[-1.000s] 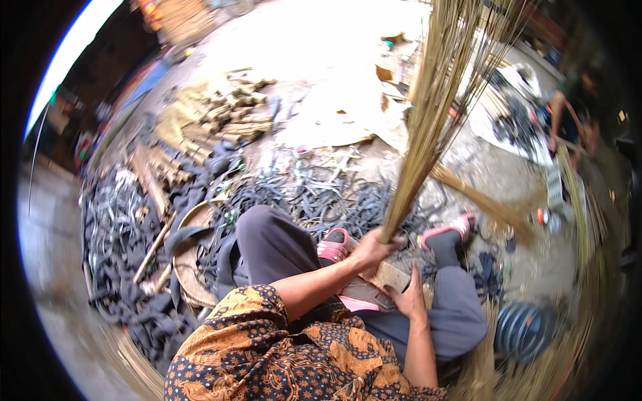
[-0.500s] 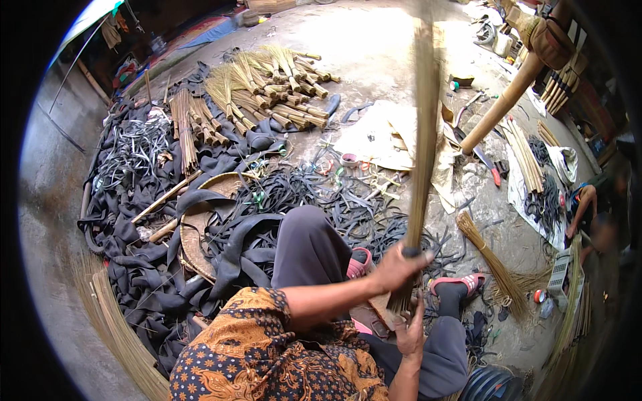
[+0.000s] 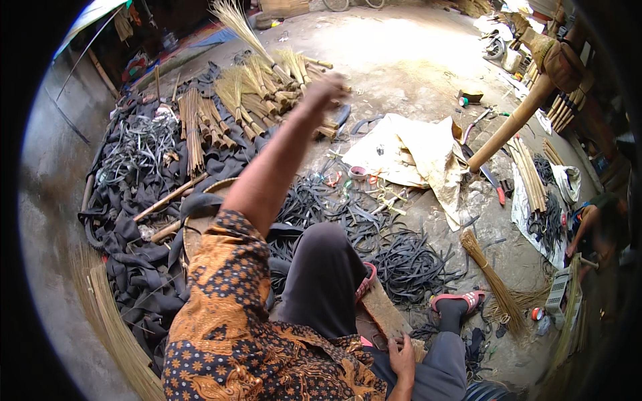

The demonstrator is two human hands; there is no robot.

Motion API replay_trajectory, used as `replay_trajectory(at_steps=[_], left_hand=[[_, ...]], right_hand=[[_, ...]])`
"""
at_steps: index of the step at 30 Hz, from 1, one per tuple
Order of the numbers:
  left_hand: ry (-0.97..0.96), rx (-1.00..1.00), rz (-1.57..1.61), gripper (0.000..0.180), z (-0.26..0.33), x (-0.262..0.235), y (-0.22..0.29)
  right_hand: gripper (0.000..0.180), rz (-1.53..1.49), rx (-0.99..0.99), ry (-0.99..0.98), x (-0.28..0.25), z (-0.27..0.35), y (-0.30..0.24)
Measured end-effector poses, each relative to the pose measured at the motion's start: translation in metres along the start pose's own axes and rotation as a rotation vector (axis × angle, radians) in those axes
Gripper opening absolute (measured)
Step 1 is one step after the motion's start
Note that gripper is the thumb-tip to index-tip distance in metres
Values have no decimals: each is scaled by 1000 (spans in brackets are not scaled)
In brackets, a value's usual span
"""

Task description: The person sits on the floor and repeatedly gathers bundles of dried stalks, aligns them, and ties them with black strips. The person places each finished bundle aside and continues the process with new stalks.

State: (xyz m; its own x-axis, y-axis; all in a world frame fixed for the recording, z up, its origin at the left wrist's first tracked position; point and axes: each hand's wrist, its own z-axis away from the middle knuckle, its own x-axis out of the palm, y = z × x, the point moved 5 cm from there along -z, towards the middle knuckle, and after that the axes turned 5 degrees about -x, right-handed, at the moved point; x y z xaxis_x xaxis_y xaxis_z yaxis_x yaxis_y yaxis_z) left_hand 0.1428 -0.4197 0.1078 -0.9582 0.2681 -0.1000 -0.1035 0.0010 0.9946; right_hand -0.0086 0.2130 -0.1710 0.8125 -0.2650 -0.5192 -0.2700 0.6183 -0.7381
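My left arm stretches far forward over the broom pile [image 3: 267,100], and my left hand [image 3: 326,92] is smeared by motion. A stick broom [image 3: 246,30] with splayed pale bristles lies slantwise at the pile's far side, its dark-bound handle end near my left hand. Whether the fingers still touch it cannot be made out. Low in front of me, my right hand [image 3: 403,359] has its fingers bent over the near end of a worn wooden board [image 3: 388,309]. That board slopes between my legs, beside my raised left knee [image 3: 321,267].
Black rubber strips [image 3: 408,264] tangle ahead of my feet. A pale sack [image 3: 394,150] lies beyond them. To the right are a loose stick bundle [image 3: 491,277], a slanted wooden post [image 3: 511,123], a red-handled knife [image 3: 495,184] and another person [image 3: 592,224].
My left hand has swung forward and left from my lap, and the broom it held upright is now at the pile. My right hand has lowered onto the board.
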Motion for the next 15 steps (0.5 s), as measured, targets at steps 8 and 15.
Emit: replay_trajectory(at_steps=[8,15], left_hand=[[-667,-245,57,48,56,238,-76],[-729,-251,-487,38,92,310,-177]], right_hand=[[46,91,-25,109,-52,8,-15],[38,-32,101,595,-127,72,21]])
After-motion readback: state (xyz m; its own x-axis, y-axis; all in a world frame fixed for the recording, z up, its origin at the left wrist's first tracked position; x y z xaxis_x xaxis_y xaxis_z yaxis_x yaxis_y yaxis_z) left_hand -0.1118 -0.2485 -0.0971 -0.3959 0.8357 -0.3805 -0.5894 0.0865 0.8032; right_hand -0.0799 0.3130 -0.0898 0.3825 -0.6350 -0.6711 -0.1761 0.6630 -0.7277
